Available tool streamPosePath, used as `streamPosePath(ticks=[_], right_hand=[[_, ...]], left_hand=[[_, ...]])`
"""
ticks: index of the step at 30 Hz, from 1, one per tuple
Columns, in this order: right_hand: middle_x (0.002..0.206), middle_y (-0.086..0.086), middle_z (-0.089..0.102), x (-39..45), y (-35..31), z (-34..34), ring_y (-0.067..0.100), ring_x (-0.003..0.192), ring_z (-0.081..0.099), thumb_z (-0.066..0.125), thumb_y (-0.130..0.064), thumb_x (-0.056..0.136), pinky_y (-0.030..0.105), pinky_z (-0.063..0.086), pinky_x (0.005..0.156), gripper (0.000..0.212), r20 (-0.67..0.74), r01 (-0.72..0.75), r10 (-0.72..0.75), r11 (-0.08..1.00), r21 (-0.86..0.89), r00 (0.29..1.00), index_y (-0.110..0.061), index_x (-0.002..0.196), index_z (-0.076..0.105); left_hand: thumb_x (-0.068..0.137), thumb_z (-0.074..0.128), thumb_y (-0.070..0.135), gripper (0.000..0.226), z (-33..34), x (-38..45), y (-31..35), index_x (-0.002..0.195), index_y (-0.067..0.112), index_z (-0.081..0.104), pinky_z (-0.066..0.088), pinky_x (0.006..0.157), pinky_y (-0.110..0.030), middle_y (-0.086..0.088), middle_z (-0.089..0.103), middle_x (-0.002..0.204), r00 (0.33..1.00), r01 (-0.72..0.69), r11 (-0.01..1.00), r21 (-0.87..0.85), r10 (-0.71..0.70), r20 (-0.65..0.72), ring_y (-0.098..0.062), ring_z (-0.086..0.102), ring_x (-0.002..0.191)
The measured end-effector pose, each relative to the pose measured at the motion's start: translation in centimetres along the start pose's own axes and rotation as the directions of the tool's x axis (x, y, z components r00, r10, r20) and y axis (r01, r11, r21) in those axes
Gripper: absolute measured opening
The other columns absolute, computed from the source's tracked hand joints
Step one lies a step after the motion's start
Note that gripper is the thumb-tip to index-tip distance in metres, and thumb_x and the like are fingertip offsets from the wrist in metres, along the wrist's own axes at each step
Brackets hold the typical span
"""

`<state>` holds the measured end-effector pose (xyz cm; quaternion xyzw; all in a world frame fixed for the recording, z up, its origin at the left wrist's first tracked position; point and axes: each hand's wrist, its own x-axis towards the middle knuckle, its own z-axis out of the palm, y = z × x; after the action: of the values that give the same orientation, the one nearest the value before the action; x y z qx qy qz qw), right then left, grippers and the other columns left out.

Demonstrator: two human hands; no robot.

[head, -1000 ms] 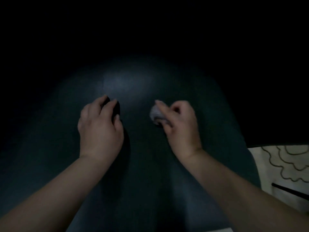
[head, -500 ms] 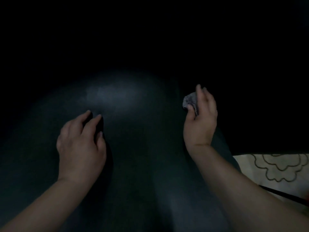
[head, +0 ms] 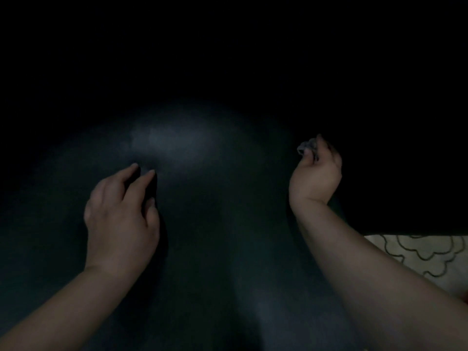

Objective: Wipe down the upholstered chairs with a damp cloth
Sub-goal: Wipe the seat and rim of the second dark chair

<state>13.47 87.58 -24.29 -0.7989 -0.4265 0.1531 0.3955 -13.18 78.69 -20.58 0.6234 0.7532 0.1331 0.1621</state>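
**Cloth held up at the right edge of the dark chair**

The scene is very dim. A dark upholstered chair (head: pixel 207 224) fills the centre and lower left of the frame, with a pale patch of light on its surface in the upper middle. Everything above it is black.

The left hand (head: pixel 121 219) lies palm down on the chair in the left centre of the frame. Its fingers (head: pixel 131 173) are loosely spread and reach toward the lit patch, with the thumb beside them. Its grip is relaxed and holds nothing.

The right hand (head: pixel 316 173) is in the right centre of the frame, at the chair's right edge, wrist bent and fingers curled upward. Its grip is closed on a small crumpled grey cloth (head: pixel 305 148), which shows bunched at the fingertips, at the upper left of the hand. Whether the cloth touches the chair cannot be told in the dark.

Both forearms run in from the bottom corners of the frame.

At the lower right, beyond the chair's edge, lies a pale fabric (head: pixel 417 252) with dark scalloped outlines.
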Motion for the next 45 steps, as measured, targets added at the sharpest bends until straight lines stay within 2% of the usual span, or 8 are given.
streamPosePath(ticks=[5,12,21,25,29,33,36,45], right_hand=[[0.125,0.008,0.049,2.1,-2.2,1.5,-0.022,0.080,0.043,0.048,0.002,0.097,-0.010,0.025,0.079,0.038,0.127,0.078,-0.084,0.996,0.050,0.988,-0.002,0.135,0.050],[0.137,0.013,0.049,4.5,-6.5,6.1,0.021,0.122,0.050,0.051,-0.010,0.097,0.001,0.024,0.091,0.038,0.345,0.263,-0.224,0.963,-0.068,0.911,-0.013,0.135,0.054],[0.137,0.019,0.046,6.4,-10.7,12.3,0.030,0.125,0.045,0.051,-0.014,0.095,0.021,0.032,0.092,0.040,0.445,0.360,-0.265,0.922,-0.143,0.855,-0.006,0.134,0.050],[0.116,0.018,0.060,6.6,-12.5,15.5,0.029,0.109,0.056,0.048,-0.009,0.094,0.020,0.032,0.074,0.021,0.559,0.467,-0.336,0.878,-0.106,0.758,-0.003,0.110,0.061],[0.125,0.019,0.060,5.2,-14.8,17.3,0.029,0.115,0.055,0.047,-0.003,0.098,0.004,0.037,0.072,0.029,0.628,0.472,-0.344,0.880,-0.043,0.698,0.006,0.123,0.055],[0.119,0.020,0.063,2.2,-17.1,18.9,0.027,0.111,0.058,0.052,-0.001,0.094,0.021,0.043,0.093,0.026,0.709,0.500,-0.428,0.857,0.123,0.560,0.006,0.118,0.060],[0.121,0.017,0.061,-0.3,-17.5,18.2,0.019,0.108,0.056,0.054,0.003,0.091,0.003,0.034,0.084,0.033,0.733,0.543,-0.520,0.803,0.245,0.438,0.003,0.124,0.059],[0.122,0.014,0.062,-7.5,-12.7,11.6,0.016,0.113,0.055,0.062,0.003,0.084,0.009,0.033,0.102,0.035,0.648,0.608,-0.684,0.683,0.406,0.336,-0.002,0.118,0.065]], left_hand=[[0.082,0.061,0.006,0.045,0.2,0.2,-0.3,0.127,0.010,0.059,0.031,0.104,-0.053,-0.013,0.050,0.134,1.000,-0.005,1.000,-0.026,0.004,-0.024,-0.033,0.039,0.124],[0.085,0.061,0.015,0.046,-0.3,1.3,-0.9,0.130,0.014,0.057,0.031,0.106,-0.051,-0.008,0.047,0.138,1.000,-0.005,1.000,-0.018,0.005,-0.015,-0.028,0.037,0.128],[0.088,0.058,0.035,0.055,-2.0,3.6,-3.0,0.140,0.019,0.045,0.029,0.111,-0.048,-0.007,0.036,0.149,0.992,0.122,0.990,0.075,-0.123,0.001,-0.026,0.030,0.137],[0.089,0.054,0.042,0.059,-2.1,3.7,-3.8,0.143,0.023,0.040,0.030,0.113,-0.045,-0.004,0.032,0.152,0.993,0.096,0.991,0.098,-0.102,0.062,-0.025,0.027,0.140],[0.090,0.052,0.045,0.060,-1.9,3.7,-4.4,0.144,0.024,0.039,0.029,0.114,-0.041,-0.004,0.032,0.153,0.993,0.070,0.993,0.092,-0.078,0.085,-0.025,0.027,0.140],[0.092,0.047,0.049,0.061,-1.8,4.1,-4.5,0.148,0.030,0.031,0.022,0.116,-0.037,0.001,0.021,0.158,0.986,0.090,0.995,0.048,-0.095,0.138,-0.020,0.016,0.143],[0.091,0.050,0.047,0.063,-2.2,4.3,-4.7,0.148,0.030,0.030,0.018,0.118,-0.034,0.002,0.019,0.158,0.984,0.072,0.997,0.015,-0.073,0.160,-0.019,0.014,0.144],[0.090,0.056,0.006,0.039,-4.7,1.4,-6.5,0.128,0.013,0.060,0.010,0.110,-0.015,-0.004,0.048,0.143,0.998,0.066,0.995,-0.072,-0.065,0.026,-0.020,0.035,0.137]])
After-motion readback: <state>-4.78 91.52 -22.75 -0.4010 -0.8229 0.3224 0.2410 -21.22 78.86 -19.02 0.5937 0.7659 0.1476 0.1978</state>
